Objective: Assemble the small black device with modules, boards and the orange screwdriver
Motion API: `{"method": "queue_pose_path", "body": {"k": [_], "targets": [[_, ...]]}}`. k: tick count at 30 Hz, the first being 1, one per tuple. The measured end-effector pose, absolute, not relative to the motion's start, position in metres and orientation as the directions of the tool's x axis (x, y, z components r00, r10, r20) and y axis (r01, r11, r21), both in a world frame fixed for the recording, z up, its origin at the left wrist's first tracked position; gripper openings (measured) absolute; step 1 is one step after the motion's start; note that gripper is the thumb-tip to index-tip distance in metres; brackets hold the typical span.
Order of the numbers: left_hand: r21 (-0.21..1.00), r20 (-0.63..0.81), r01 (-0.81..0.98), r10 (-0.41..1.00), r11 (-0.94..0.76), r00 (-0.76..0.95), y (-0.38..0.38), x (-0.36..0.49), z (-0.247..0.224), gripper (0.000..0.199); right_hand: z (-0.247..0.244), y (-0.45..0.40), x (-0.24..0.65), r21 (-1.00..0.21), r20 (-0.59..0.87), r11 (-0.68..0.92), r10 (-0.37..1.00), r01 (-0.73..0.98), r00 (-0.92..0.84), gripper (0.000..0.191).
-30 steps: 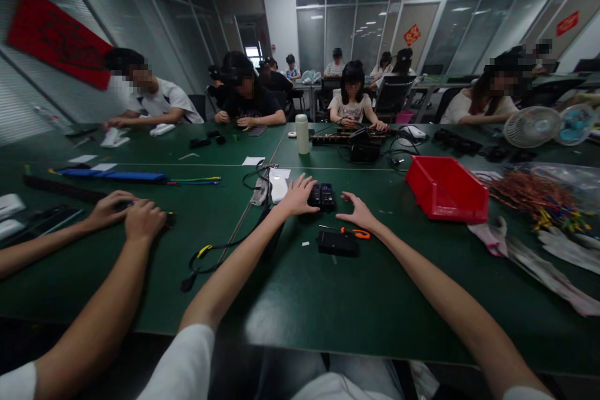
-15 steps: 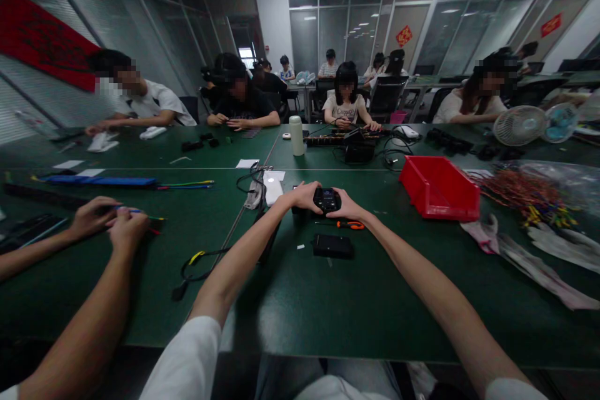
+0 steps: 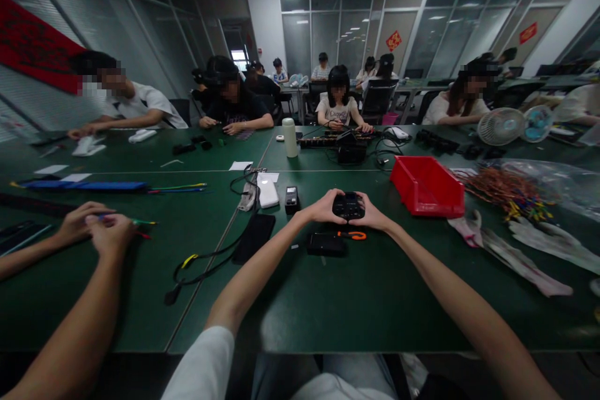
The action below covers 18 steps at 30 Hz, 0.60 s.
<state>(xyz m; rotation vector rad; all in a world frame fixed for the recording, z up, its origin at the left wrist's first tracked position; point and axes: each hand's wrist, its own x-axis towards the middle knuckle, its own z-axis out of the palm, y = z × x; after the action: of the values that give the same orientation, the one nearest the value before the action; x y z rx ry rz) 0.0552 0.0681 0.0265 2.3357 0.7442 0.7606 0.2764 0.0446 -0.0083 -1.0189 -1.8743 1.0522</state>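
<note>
My left hand (image 3: 325, 207) and my right hand (image 3: 374, 211) both grip a small black handheld device (image 3: 348, 205), one at each side. It has buttons and what looks like a small dark screen on its upper face, and is held just above the green table. Nearer to me lies a flat black box (image 3: 327, 245). A screwdriver with an orange and black handle (image 3: 352, 235) touches or nearly touches the box's far side, its shaft hidden. Left of my left hand stands a black power adapter (image 3: 291, 200) with a pale label.
A red bin (image 3: 427, 190) stands right of my hands, with gloves (image 3: 510, 254) and bundled wires (image 3: 506, 190) beyond. On the left are a black phone (image 3: 254, 239), a cable (image 3: 206, 273), a white phone-like object (image 3: 268, 190) and a co-worker's hands (image 3: 105, 228). A pale bottle (image 3: 290, 137) stands ahead.
Both hands have moved right with the device, uncovering the power adapter and the black phone. The screwdriver now lies closer to the black box. My view has shifted slightly right.
</note>
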Motion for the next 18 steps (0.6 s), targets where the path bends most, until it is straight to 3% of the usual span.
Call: {"method": "queue_pose_path", "body": {"k": [5, 10, 12, 18], "targets": [[0.597, 0.392, 0.328, 0.623, -0.732, 0.677, 0.066, 0.047, 0.059, 0.081, 0.016, 0.052, 0.275, -0.818, 0.375, 0.481, 0.862, 0.315, -0.341, 0.097], [0.459, 0.413, 0.497, 0.672, -0.737, 0.614, 0.074, 0.015, 0.09, 0.085, 0.039, 0.071, 0.248, -0.748, 0.485, 0.586, 0.803, 0.31, -0.348, 0.092], [0.405, 0.374, 0.567, 0.696, -0.717, 0.612, 0.081, -0.001, 0.092, 0.087, 0.041, 0.078, 0.23, -0.735, 0.449, 0.581, 0.804, 0.35, -0.39, 0.089], [0.254, 0.178, 0.706, 0.75, -0.661, 0.637, 0.104, -0.031, 0.072, 0.094, 0.027, 0.103, 0.184, -0.604, 0.263, 0.539, 0.83, 0.587, -0.492, 0.102]]}}
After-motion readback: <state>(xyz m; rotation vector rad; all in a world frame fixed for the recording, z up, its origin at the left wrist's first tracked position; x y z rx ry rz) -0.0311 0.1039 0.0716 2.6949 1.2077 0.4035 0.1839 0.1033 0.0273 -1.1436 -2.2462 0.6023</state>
